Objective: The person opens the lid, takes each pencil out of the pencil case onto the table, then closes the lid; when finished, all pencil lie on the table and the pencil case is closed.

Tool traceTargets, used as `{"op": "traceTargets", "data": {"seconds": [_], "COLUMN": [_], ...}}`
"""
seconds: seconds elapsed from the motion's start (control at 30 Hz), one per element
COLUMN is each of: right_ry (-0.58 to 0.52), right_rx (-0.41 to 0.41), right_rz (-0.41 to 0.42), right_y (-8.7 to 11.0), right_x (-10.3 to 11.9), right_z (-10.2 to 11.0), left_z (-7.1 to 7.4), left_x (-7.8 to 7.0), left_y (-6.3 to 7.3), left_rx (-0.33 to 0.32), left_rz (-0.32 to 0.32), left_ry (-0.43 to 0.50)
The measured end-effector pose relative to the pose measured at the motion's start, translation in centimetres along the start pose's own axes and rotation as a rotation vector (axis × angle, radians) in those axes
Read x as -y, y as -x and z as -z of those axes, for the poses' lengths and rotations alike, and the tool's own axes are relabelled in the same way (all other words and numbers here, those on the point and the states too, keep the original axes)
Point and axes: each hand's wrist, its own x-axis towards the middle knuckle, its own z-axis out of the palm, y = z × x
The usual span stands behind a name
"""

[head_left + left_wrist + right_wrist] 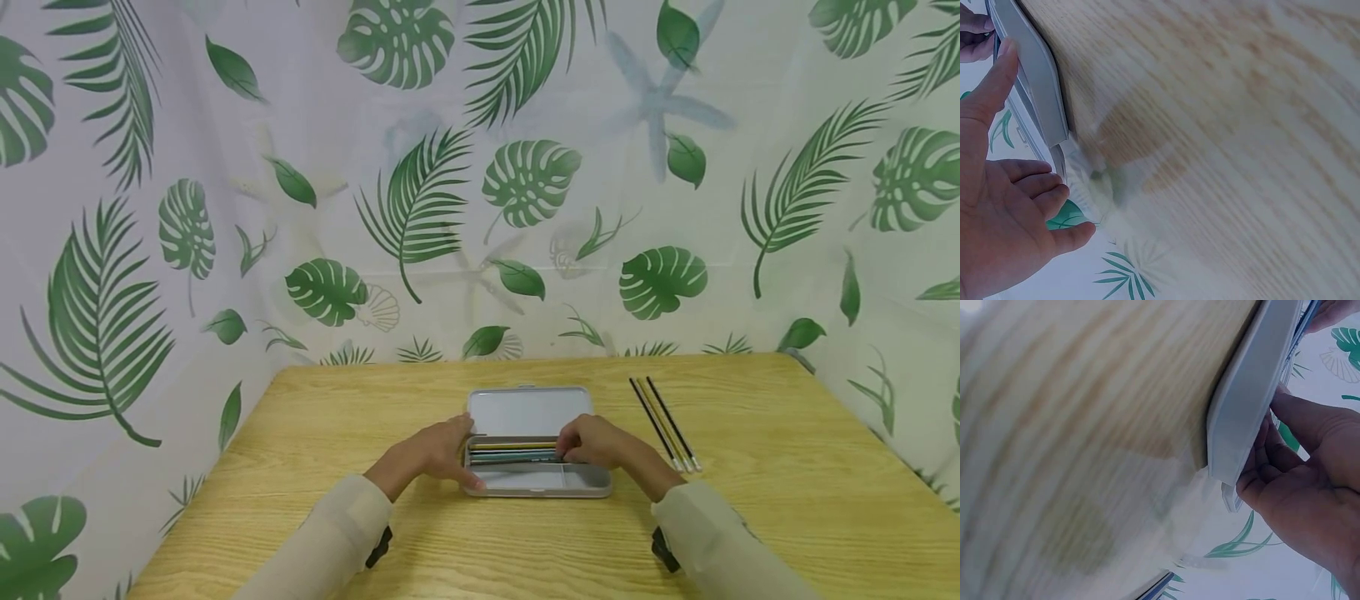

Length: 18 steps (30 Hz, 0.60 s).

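A light grey pencil case [537, 492] lies on the table with its lid [529, 412] laid back behind it. Several pencils [504, 455], yellow, pale and teal among them, lie side by side in its back compartment. My left hand [442, 454] spans the case's left end, thumb on the front rim and fingers loosely bent beside the lid's edge. My right hand [596, 440] reaches into the back compartment from the right, its curled fingers and thumb at the right ends of the pencils. The case wall hides those fingertips in the right wrist view.
Three pencils [663, 423], two dark and one yellowish, lie apart on the wooden table [360, 408] to the right of the case. A leaf-printed cloth [465, 250] hangs behind the table and along its sides.
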Motion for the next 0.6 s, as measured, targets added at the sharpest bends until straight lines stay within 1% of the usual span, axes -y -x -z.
{"op": "traceTargets", "data": {"seconds": [0.2,0.43,0.5,0.6], "right_ry": [-0.004,0.012,0.009,0.009], "right_rx": [-0.021,-0.016,-0.017,-0.034], "right_rz": [0.028,0.000,0.004,0.033], "right_y": [0.10,0.03,0.11,0.19], "right_x": [-0.29,0.08,0.16,-0.03], "right_z": [-0.12,-0.20,-0.20,-0.17], "left_z": [0.00,0.03,-0.01,-0.05], "left_x": [-0.08,-0.14,-0.11,-0.07], "left_y": [0.05,0.10,0.04,-0.03], "left_rx": [-0.002,-0.008,-0.010,-0.017], "left_rz": [-0.003,-0.002,-0.001,-0.004], "left_ry": [0.008,0.003,0.006,0.003]}}
